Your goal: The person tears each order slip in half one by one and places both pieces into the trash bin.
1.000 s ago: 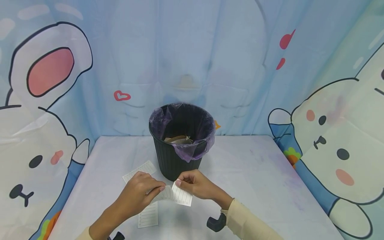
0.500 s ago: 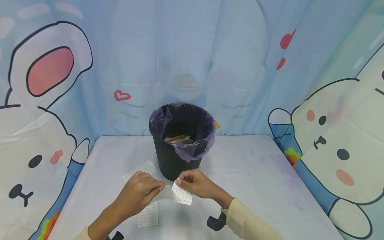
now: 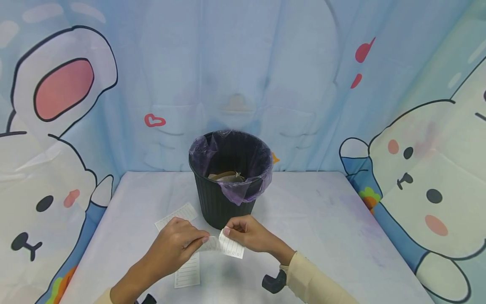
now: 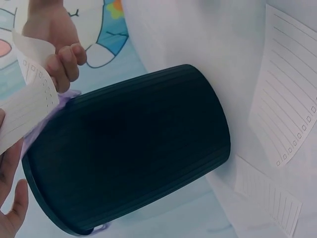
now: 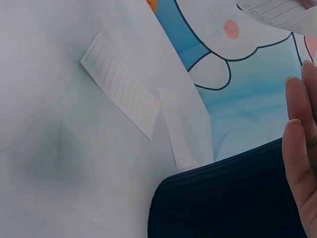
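Observation:
In the head view a lined strip of paper with small checkboxes (image 3: 232,249) hangs in the air between the two hands. My left hand (image 3: 174,242) pinches its left part between thumb and fingers. Its right part is pinched by my right hand (image 3: 250,234), where the sheet bends upward. The left wrist view shows the same paper strip (image 4: 29,106) curving from one hand to the other. Whether it is torn at the bend, I cannot tell. Just beyond the hands stands a black bin (image 3: 216,204) with a purple plastic liner (image 3: 243,192).
Two similar lined slips lie on the white table (image 3: 319,236): a near slip (image 3: 187,272), partly under the left hand, and a far slip (image 3: 176,216) left of the bin. Cardboard-like scraps (image 3: 228,177) sit inside the bin. A printed curtain (image 3: 235,63) closes off the back.
Both hands keep their grip on the paper strip and stay almost in place. The strip's bend has shifted very slightly to the right.

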Demonstrator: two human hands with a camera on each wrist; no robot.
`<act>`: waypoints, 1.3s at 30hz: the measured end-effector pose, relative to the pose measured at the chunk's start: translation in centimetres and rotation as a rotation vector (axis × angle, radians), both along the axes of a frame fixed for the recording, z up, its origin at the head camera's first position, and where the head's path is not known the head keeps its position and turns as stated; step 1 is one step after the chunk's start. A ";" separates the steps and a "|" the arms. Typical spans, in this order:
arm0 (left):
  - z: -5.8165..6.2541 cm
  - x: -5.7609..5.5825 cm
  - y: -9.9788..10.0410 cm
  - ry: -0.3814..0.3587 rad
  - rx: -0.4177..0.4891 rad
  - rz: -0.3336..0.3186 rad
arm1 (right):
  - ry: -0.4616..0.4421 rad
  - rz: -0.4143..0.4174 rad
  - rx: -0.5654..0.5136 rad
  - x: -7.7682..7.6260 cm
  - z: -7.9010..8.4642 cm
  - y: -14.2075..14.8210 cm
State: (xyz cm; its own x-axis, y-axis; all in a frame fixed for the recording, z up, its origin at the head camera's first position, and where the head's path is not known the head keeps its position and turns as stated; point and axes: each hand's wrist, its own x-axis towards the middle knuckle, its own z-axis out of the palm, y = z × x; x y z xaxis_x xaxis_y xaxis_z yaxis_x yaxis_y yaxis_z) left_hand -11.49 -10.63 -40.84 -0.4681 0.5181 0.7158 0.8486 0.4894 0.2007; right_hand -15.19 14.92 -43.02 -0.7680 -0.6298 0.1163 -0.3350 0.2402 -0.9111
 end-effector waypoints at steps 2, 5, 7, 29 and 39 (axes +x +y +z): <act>-0.1 0.0 0.0 -0.004 0.006 -0.003 | 0.000 -0.003 0.003 0.0 0.0 0.0; -0.2 0.1 0.1 -0.003 0.012 -0.013 | 0.005 -0.003 0.008 0.0 0.0 0.0; -0.3 0.2 0.1 -0.002 0.011 -0.017 | 0.007 -0.007 0.014 0.0 0.0 0.0; 0.4 0.3 -0.2 0.039 0.012 -0.014 | 0.010 -0.025 0.018 -0.2 -0.3 0.1; 0.8 0.6 -0.2 0.050 0.026 -0.018 | -0.002 -0.045 0.041 -0.5 -0.7 0.2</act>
State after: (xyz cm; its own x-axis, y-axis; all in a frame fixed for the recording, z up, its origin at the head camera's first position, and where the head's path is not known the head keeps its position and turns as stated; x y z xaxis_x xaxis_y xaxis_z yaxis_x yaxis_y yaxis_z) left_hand -10.91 -10.82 -40.05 -0.4223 0.5076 0.7510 0.8666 0.4690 0.1703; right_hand -15.65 15.15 -43.74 -0.7957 -0.5991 0.0894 -0.3210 0.2919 -0.9010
